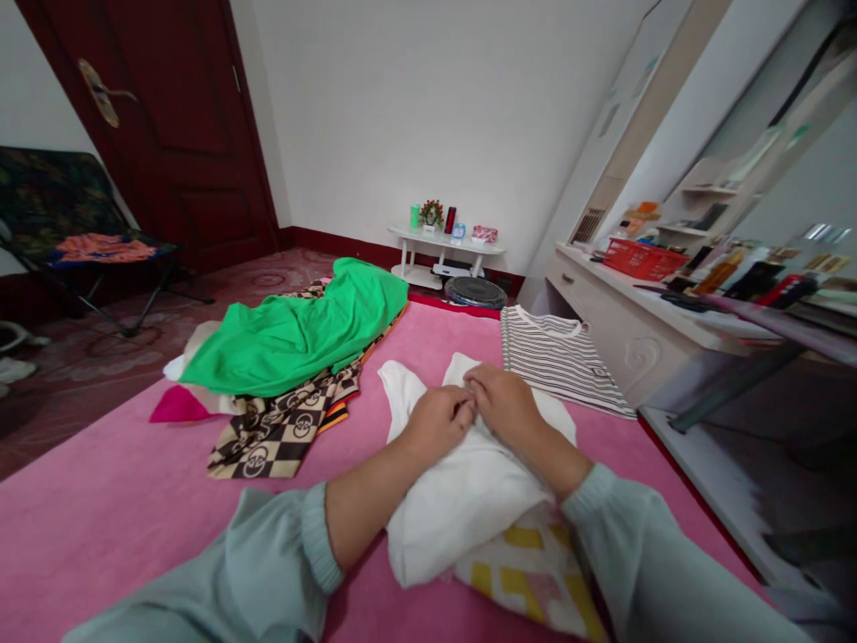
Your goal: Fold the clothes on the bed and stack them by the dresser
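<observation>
I saw that the white garment (461, 513) lay beneath the left hand (438, 421) and the right hand (507, 406), equally near, both pinching its cloth, its length seemingly running back between the wrists.

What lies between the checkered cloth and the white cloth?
In the head view: beside the checkered cloth, an orange-and-black edge, then bare pink bedding up to the white cloth.

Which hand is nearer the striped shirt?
Right. The right hand lies just left of the striped shirt; the left hand lies farther left, past the right one.
</observation>
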Motion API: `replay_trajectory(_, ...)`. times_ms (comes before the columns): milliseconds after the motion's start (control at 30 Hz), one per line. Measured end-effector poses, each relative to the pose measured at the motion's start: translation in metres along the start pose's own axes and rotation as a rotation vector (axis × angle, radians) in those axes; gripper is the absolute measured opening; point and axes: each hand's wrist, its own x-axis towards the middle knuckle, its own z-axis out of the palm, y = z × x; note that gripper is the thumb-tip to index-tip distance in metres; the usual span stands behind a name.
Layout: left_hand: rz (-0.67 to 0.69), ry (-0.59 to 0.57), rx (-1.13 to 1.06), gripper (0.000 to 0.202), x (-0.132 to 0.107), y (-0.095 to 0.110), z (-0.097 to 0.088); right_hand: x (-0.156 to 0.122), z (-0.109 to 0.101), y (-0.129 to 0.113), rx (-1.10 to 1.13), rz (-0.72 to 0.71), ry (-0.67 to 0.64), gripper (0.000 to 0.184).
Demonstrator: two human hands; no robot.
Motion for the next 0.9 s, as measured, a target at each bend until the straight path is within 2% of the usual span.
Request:
replay_trajectory(100, -0.068, 0.124, -0.209, 0.026, 0.002, -0.007, 0.003, -0.016, -0.012, -0.002, 0.114, 0.068, -0.216, 0.03)
replay_trajectory(200, -0.134, 0.243, -0.38, 0.027, 0.004, -0.013, 0.0, -0.037, -0.036, -0.018, 0.248, 0.071, -0.244, 0.033)
replay_trajectory(333, -0.164, 0.361, -0.286, 0.036, 0.011, -0.03, -0.027, -0.087, -0.059, -0.056, 0.27, -0.182, -0.368, 0.069)
replay_trajectory(400, -0.176, 0.391, -0.206, 0.045, 0.014, -0.045, -0.049, -0.11, -0.057, -0.068, 0.19, -0.154, -0.374, 0.078)
replay_trajectory(500, -0.193, 0.311, -0.158, 0.05, 0.014, -0.066, -0.078, -0.124, -0.046, -0.07, 0.102, -0.027, -0.257, 0.066)
replay_trajectory(600, -0.164, 0.117, -0.143, 0.044, 0.012, -0.075, -0.096, -0.123, -0.035, -0.064, 0.094, 0.02, -0.177, 0.058)
replay_trajectory(700, -0.11, -0.057, -0.157, 0.037, 0.01, -0.078, -0.102, -0.118, -0.032, -0.064, 0.097, -0.045, -0.183, 0.065)
replay_trajectory(767, -0.098, -0.118, -0.165, 0.034, 0.01, -0.082, -0.103, -0.113, -0.033, -0.067, 0.089, -0.096, -0.187, 0.064)
replay_trajectory(900, -0.108, -0.105, -0.196, 0.028, 0.009, -0.094, -0.1, -0.105, -0.027, -0.072, 0.109, -0.096, -0.139, 0.035)
